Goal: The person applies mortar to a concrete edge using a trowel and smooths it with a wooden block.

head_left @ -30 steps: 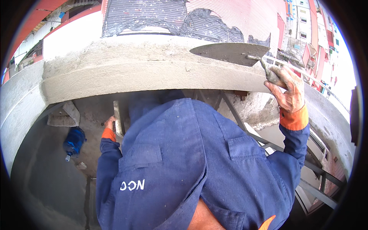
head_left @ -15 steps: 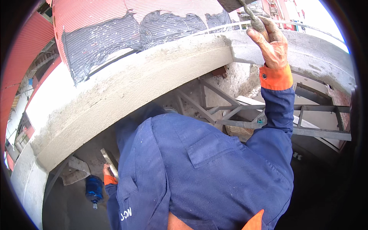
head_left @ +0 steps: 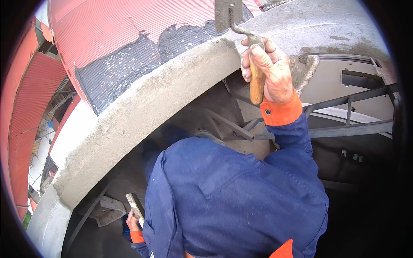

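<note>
Raised over the concrete ledge (head_left: 142, 105), my right hand (head_left: 275, 71) is closed around the wooden handle of a trowel (head_left: 257, 81). The trowel's grey, mortar-smeared blade points up and away, above the ledge's far edge. Low at the left, beside my body, my left hand (head_left: 132, 220) grips a narrow pale board-like piece (head_left: 135, 206). Much of that piece is hidden behind my blue jacket, so its kind is unclear. Rough grey plaster covers the ledge's face and top.
Beyond the ledge lies a red corrugated roof (head_left: 99, 30) with torn black netting (head_left: 124, 64) over its lower part. A grey metal truss (head_left: 352, 129) runs at the right, below my right arm. A pale block (head_left: 111, 210) stands near my left hand.
My right hand has come left and lower in the picture, bringing the trowel's handle and more of its blade into sight. The view has shifted; the blue bottle is now almost wholly hidden.
</note>
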`<state>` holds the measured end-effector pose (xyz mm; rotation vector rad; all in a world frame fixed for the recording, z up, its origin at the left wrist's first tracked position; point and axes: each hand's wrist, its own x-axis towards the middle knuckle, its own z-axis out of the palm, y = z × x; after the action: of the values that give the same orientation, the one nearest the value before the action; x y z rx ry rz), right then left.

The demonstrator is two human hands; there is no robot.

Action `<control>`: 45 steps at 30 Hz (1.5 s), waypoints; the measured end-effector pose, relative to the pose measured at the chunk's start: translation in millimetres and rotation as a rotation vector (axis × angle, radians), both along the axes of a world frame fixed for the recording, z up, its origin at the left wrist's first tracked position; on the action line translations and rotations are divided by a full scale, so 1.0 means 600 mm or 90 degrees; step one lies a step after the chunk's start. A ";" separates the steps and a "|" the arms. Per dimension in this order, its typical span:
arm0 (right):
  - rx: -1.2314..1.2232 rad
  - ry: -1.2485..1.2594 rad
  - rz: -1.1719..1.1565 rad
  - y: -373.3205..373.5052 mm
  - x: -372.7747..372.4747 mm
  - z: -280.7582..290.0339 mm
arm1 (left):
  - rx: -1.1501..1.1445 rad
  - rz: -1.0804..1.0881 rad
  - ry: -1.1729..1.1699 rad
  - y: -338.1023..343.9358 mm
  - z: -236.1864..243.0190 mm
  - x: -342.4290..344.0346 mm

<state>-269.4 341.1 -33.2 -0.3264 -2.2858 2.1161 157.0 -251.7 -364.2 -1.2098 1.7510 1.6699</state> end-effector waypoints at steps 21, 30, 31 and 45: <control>-0.253 0.233 -0.048 -0.247 0.218 0.008 | -0.518 -0.635 1.117 0.495 0.603 -0.566; -0.356 0.485 -0.546 -0.214 0.377 -0.012 | 0.742 -0.568 0.191 0.548 0.611 -0.536; -0.387 0.502 -0.517 -0.215 0.380 -0.003 | 0.873 -0.550 0.136 0.561 0.580 -0.531; -0.558 0.399 -0.183 -0.245 0.357 -0.016 | 0.767 -0.693 0.380 0.601 0.442 -0.560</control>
<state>-55.0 194.2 -42.7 0.0289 -0.8683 2.4447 -178.7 108.9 -98.8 0.7099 0.8633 1.7860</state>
